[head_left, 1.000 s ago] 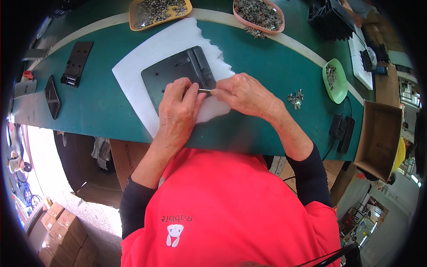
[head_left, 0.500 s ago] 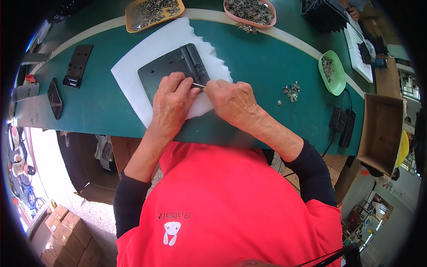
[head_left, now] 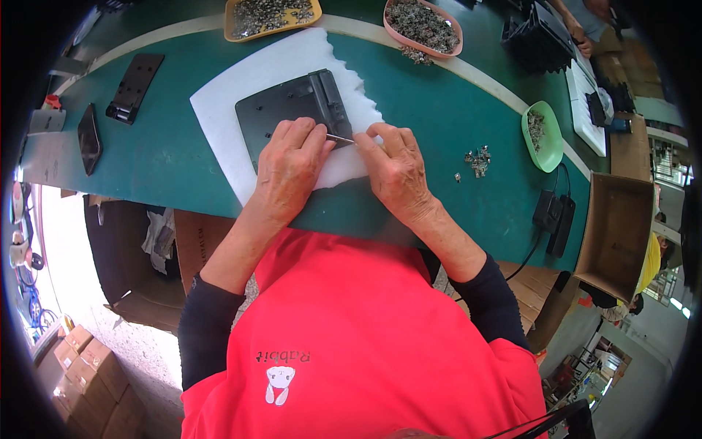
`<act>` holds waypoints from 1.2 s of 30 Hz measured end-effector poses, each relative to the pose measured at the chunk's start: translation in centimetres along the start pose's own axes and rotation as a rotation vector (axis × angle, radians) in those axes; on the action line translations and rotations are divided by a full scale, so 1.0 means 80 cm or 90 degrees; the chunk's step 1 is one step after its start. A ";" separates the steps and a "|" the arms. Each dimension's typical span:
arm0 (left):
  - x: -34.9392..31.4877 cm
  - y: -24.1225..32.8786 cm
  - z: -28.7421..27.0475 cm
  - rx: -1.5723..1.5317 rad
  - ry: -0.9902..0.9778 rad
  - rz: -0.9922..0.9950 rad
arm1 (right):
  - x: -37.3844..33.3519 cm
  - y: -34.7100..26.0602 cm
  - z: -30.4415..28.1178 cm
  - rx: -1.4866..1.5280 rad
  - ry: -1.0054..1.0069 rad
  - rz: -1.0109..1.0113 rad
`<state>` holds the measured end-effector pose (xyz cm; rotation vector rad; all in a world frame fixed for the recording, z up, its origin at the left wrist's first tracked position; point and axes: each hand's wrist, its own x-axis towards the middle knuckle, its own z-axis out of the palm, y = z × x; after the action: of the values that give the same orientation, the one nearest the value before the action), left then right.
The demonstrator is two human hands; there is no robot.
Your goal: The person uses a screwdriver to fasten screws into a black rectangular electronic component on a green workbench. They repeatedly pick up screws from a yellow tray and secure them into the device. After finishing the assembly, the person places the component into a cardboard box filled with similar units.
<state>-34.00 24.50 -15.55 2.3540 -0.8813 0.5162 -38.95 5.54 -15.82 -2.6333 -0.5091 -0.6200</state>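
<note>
A black plastic panel [head_left: 274, 106] with a raised tubular edge lies on a torn-edged white foam sheet [head_left: 219, 99]. My left hand [head_left: 292, 164] rests over the panel's near side, thumb and fingers closed together. Between my two hands spans a thin metal rod [head_left: 341, 138], its left end disappearing into the left fingers. My right hand [head_left: 398, 175] is at the panel's near right corner, with thumb and forefinger pinched at the rod's other end. The fingers hide both rod ends and that corner of the panel.
Small metal parts fill a yellow tray [head_left: 232, 22], a pink tray [head_left: 459, 40] and a green bowl [head_left: 552, 146]. A loose pile of metal parts [head_left: 479, 161] lies right of my hands. Black pieces [head_left: 137, 84] sit at left; a power adapter [head_left: 548, 212] and cardboard box [head_left: 614, 234] are at right.
My right hand has shifted right, away from the left, and its fingers are less tightly curled. More of the rod shows between the hands. The whole view has also turned slightly.
</note>
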 end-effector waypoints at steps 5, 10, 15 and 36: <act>-0.002 -0.001 0.000 0.016 0.014 0.009 | -0.002 0.002 0.005 -0.033 0.006 -0.038; -0.006 -0.002 0.001 0.005 0.003 0.002 | -0.002 0.005 0.001 -0.046 0.009 -0.067; -0.007 -0.003 0.004 0.026 0.018 0.034 | -0.002 0.005 0.000 -0.053 0.005 -0.084; -0.002 0.002 -0.001 -0.012 0.029 -0.038 | 0.040 0.020 -0.006 0.682 0.104 0.436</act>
<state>-34.23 24.52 -15.50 2.3346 -0.7891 0.5330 -35.80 4.79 -14.34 -1.5482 0.1298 -0.2140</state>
